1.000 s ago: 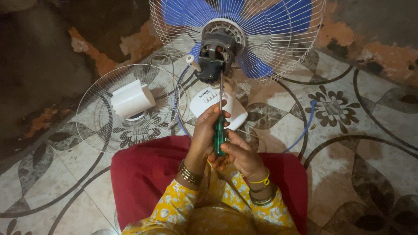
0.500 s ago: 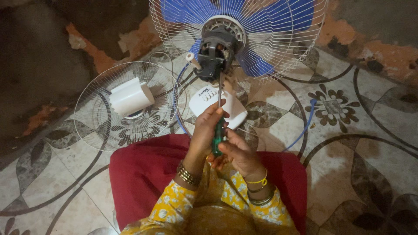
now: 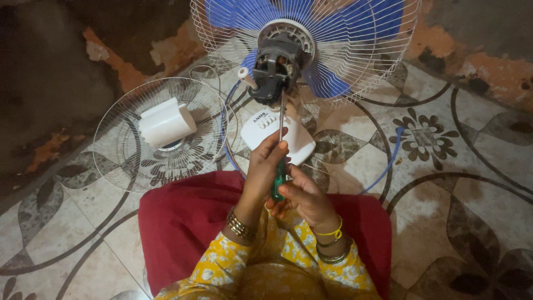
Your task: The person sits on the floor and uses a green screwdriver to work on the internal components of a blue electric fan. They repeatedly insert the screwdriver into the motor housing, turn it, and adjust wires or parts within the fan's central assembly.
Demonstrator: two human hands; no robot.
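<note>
One screwdriver [image 3: 279, 166] in two hands, left hand [image 3: 265, 166] and right hand [image 3: 304, 197], at one fan motor [image 3: 276, 69]

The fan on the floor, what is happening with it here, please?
A person sitting on a patterned tile floor works on the fan's exposed motor with a green-handled screwdriver. The left hand steadies the shaft near the handle, and the right hand grips the handle's end. The tip reaches the black motor housing. A detached wire guard lies to the left with a white cover on it.
</note>
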